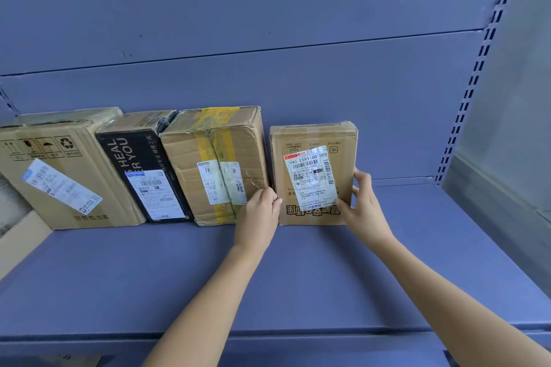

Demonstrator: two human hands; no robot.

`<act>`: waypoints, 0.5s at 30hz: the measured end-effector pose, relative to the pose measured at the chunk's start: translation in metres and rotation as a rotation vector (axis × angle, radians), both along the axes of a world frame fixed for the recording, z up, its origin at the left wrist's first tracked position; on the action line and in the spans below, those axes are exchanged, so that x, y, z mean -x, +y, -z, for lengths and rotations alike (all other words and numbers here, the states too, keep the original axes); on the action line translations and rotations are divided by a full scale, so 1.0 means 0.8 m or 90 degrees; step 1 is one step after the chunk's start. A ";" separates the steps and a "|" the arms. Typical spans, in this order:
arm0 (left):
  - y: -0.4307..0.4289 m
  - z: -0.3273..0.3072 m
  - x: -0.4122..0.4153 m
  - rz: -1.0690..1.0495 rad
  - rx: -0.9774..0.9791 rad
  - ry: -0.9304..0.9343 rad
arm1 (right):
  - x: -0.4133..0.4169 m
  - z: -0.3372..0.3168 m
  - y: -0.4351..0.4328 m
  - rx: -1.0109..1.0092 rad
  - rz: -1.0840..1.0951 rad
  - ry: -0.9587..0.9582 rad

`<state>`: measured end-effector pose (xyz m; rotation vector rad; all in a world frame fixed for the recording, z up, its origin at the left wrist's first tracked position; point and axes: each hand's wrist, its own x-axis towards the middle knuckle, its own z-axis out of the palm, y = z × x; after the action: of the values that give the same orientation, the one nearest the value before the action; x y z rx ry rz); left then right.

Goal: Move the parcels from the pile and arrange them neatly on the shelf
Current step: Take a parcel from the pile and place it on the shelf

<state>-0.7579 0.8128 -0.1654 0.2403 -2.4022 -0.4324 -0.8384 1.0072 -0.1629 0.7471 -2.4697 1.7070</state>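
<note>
A small brown parcel (pixel 301 140) with a white shipping label stands upright at the back of the blue shelf (pixel 268 271). My left hand (pixel 259 214) grips its lower left edge and my right hand (pixel 362 202) holds its right side. To its left stand three parcels in a row: a yellow-taped carton (pixel 214 143), a black box (pixel 131 158) printed "HEAL YOU", and a large brown carton (pixel 59 188) with a slanted label. A narrow gap separates the small parcel from the yellow-taped carton.
The shelf's back panel (pixel 268 68) rises behind the row. A slotted upright (pixel 474 74) bounds the right end. Another carton's corner (pixel 21 238) pokes in at far left. Bare shelf lies right of the small parcel and in front of the row.
</note>
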 end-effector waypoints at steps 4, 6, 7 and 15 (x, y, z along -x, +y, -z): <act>-0.005 -0.010 0.006 -0.027 0.210 0.000 | 0.011 -0.004 -0.009 -0.007 0.002 0.003; -0.007 -0.007 0.011 -0.040 0.317 0.020 | 0.014 -0.004 -0.014 -0.007 0.003 0.002; -0.008 -0.003 0.014 -0.039 0.359 0.036 | 0.015 -0.004 -0.016 -0.006 0.005 0.002; -0.028 0.039 0.016 -0.019 0.500 0.036 | 0.033 -0.002 -0.030 -0.020 0.025 0.012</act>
<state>-0.7709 0.7903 -0.1970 -0.0894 -2.3146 0.5167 -0.8650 0.9832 -0.1615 0.7091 -2.4873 1.6444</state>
